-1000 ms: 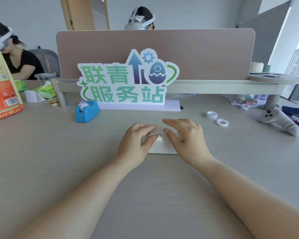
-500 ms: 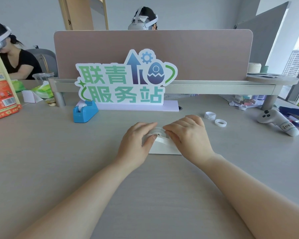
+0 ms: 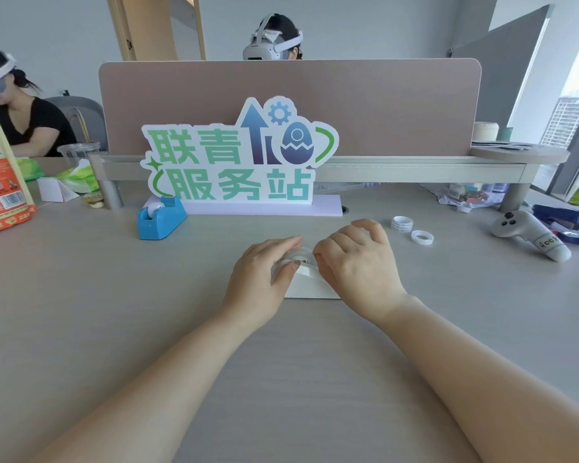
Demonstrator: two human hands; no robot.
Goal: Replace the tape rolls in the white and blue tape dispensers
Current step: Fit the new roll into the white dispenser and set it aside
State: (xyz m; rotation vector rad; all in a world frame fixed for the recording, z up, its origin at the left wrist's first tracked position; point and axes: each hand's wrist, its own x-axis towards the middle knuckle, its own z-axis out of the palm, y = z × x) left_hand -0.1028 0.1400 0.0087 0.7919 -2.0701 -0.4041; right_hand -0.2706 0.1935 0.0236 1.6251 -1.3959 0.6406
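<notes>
The white tape dispenser [image 3: 310, 287] sits in the middle of the desk, mostly covered by both hands. My left hand [image 3: 259, 274] grips its left side, the thumb lying on the top. My right hand [image 3: 356, 259] curls over the right side, with fingertips at the tape roll [image 3: 301, 256] seated in it. The blue tape dispenser [image 3: 161, 218] stands apart at the back left with a white roll in it. Two spare tape rolls lie to the right: a thicker one [image 3: 401, 224] and a thin one [image 3: 422, 237].
A large sign [image 3: 238, 162] on a pale base stands behind the hands in front of a desk divider. A white controller [image 3: 528, 233] and a blue stapler [image 3: 560, 217] lie at the right. An orange bag [image 3: 0, 188] stands at the left edge. Two people sit behind.
My right hand has shifted a little to the right and curled more over the dispenser, so the tape roll shows between the hands. My left hand has stayed in place.
</notes>
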